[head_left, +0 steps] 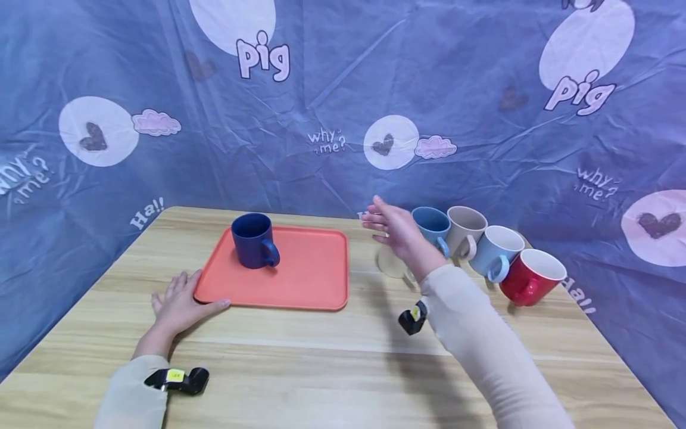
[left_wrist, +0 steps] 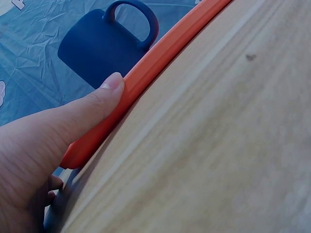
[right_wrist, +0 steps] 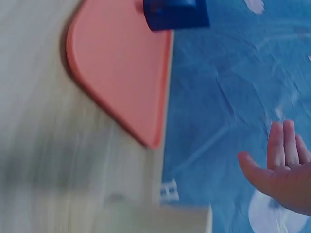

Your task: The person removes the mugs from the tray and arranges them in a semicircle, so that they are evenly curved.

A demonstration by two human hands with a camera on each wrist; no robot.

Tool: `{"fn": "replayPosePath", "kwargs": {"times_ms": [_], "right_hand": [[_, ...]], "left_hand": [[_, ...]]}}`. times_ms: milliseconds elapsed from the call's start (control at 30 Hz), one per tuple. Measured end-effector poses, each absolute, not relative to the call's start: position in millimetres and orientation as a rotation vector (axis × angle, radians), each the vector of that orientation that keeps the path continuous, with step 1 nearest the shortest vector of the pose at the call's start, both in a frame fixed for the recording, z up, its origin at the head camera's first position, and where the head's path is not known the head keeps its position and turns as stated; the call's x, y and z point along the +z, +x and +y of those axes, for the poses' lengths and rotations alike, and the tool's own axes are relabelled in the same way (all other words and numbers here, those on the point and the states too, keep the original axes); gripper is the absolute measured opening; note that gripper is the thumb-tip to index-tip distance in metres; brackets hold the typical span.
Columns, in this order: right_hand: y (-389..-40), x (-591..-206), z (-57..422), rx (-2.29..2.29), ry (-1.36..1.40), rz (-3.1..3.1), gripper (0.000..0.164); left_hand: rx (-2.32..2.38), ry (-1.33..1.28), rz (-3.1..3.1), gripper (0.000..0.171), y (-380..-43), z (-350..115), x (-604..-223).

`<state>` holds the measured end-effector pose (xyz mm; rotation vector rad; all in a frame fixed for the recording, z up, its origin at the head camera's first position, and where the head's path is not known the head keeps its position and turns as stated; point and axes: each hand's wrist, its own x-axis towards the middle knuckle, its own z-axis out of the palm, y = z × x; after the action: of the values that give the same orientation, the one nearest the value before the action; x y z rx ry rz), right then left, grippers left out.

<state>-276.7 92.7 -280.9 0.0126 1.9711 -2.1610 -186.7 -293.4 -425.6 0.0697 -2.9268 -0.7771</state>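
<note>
My left hand [head_left: 179, 304] rests at the near left corner of an orange-red tray [head_left: 311, 271]. Its fingers spread over the table beside the tray, and the thumb [left_wrist: 104, 97] lies straight against the rim. On the tray's left part a dark blue mug [head_left: 250, 241] stands upright, handle toward the near right. My right hand [head_left: 399, 229] is raised beyond the tray's right side with its fingers extended, holding nothing. Below and partly behind it is a pale cream mug [head_left: 391, 264], largely covered by the hand; its pale side [right_wrist: 155, 219] shows in the right wrist view.
To the right of my right hand a row of mugs runs diagonally: teal-blue [head_left: 430, 221], grey-beige [head_left: 465, 223], light blue [head_left: 495, 247] and red [head_left: 533, 277]. The wooden table [head_left: 300, 369] ends at a blue printed cloth [head_left: 332, 89] hanging behind and at the sides.
</note>
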Motion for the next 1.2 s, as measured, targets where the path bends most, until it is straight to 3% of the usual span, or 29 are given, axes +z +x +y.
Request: {"fn": "replayPosePath", "kwargs": {"times_ms": [533, 933, 1200], "right_hand": [[-273, -326, -10, -1.974, -0.167, 1.881, 0.046], [-269, -346, -44, -1.983, -0.182, 1.820, 0.056], [-270, -355, -59, -1.997, -0.143, 1.798, 0.053]], "left_hand": [[-0.779, 0.086, -2.920, 0.106, -188, -291, -430], [-0.778, 0.082, -2.914, 0.106, -188, -292, -426], [-0.777, 0.083, -2.914, 0.106, -188, -293, -428]]}}
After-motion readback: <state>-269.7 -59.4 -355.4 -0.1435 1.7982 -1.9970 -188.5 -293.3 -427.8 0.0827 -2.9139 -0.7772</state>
